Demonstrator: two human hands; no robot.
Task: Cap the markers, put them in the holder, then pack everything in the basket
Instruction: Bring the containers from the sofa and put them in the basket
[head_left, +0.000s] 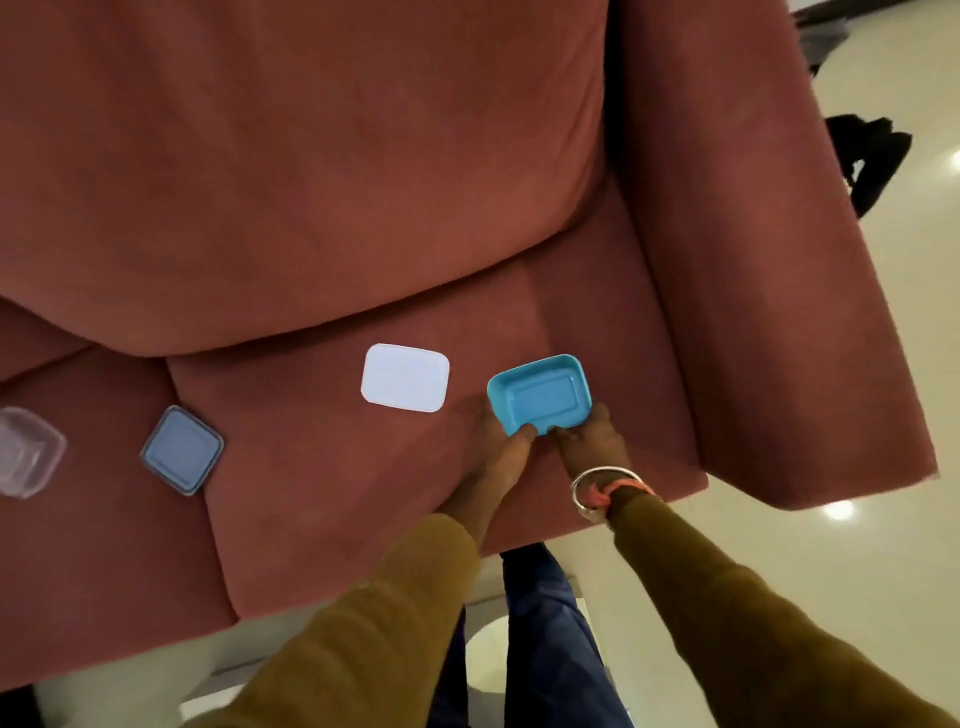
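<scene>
A small blue rectangular container (540, 395) is held just above the pink sofa seat (322, 483), tilted with its hollow side facing me. My left hand (498, 447) grips its near left edge and my right hand (587, 441) grips its near right edge. Left of it a white rectangular lid (405, 378) lies flat on the seat. No markers, holder or basket are in view.
A grey-blue square lidded box (182, 450) lies on the seat further left, and a clear square container (26, 452) sits at the left edge. The sofa armrest (769, 312) rises on the right. Glossy white floor (883, 545) lies beyond.
</scene>
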